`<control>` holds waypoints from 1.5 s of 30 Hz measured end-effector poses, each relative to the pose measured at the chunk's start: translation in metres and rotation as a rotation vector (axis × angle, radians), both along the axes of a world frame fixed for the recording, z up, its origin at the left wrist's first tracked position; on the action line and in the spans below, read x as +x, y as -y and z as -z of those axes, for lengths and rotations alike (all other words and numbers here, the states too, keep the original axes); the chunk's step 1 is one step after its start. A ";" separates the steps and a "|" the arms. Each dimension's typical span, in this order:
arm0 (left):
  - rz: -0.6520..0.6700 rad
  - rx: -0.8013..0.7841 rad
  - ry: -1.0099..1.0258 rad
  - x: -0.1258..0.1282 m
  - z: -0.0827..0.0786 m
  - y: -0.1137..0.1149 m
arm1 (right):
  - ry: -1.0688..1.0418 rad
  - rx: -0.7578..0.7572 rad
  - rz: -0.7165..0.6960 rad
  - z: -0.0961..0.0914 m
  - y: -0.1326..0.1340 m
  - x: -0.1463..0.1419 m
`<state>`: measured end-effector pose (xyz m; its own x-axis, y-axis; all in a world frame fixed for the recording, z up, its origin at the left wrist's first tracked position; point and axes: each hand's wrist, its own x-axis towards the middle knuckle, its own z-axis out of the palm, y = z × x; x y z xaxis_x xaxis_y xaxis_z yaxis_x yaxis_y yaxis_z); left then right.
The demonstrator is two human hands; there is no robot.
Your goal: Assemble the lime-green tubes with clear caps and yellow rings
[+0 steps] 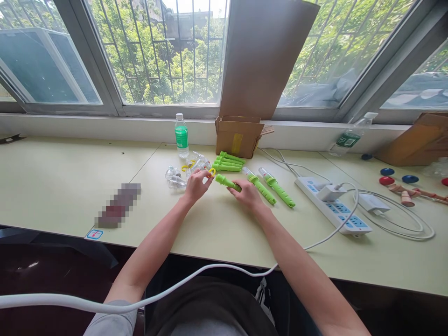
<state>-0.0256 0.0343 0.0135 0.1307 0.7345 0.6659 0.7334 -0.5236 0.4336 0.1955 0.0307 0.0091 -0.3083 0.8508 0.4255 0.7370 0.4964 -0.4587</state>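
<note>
Room is lying open along the near edge of the bench, where our forearms are crossing. The pale top between our hands and that edge is bare, and the left stretch is carrying little.

We are pinching a small yellow ring in the fingers of our left hand, right at the flared end of a green tube. We are closing the fingers of our right hand around the tube's other end. The tube is lying slanted, low over the middle of the bench and well back from the near edge.

Just behind our hands, a pile of green tubes is crowding the space. Just right of our right hand, two green tubes with clear tips are lying side by side. Clear plastic pieces are sitting in a cluster left of our left hand. Farther right, a white power strip and a looping cable are taking up the bench, with blue and red discs beyond.

At the back, by the sill, a cardboard box is standing with its flaps open, and we cannot tell what is in it. A capped water bottle is standing upright to its left.
</note>
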 end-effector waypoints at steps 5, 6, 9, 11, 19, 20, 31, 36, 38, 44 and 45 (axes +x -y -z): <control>-0.020 -0.037 0.017 0.000 0.001 0.001 | 0.003 0.013 0.006 0.000 0.001 0.000; -0.024 -0.043 0.023 0.000 0.001 0.001 | 0.004 0.012 0.008 0.000 0.000 0.000; -0.028 -0.046 0.038 -0.001 0.001 0.000 | 0.007 0.005 0.013 0.001 0.000 0.000; -0.026 -0.043 0.038 -0.001 0.002 -0.001 | 0.005 0.004 0.013 0.002 -0.001 0.000; 0.006 -0.112 0.009 0.000 0.005 -0.003 | -0.023 -0.003 -0.034 -0.001 0.001 -0.002; 0.010 -0.122 0.007 0.000 0.005 -0.003 | -0.025 -0.008 -0.046 -0.001 0.002 -0.002; 0.039 -0.153 0.082 -0.002 0.008 -0.004 | -0.002 0.040 -0.124 -0.001 0.003 -0.003; 0.086 -0.126 0.079 -0.003 0.009 -0.007 | 0.006 0.045 -0.130 -0.001 0.004 -0.004; 0.112 -0.114 0.062 -0.002 0.009 -0.006 | 0.017 0.045 -0.121 -0.001 0.004 -0.004; 0.167 -0.107 0.047 0.000 0.003 0.000 | 0.065 0.050 -0.059 0.002 0.002 -0.002; 0.173 -0.115 0.047 0.000 0.002 0.001 | 0.066 0.050 -0.052 0.002 0.001 -0.002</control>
<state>-0.0251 0.0333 0.0112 0.2326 0.7751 0.5875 0.6141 -0.5854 0.5293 0.1934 0.0293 0.0068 -0.3801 0.8111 0.4445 0.7377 0.5558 -0.3832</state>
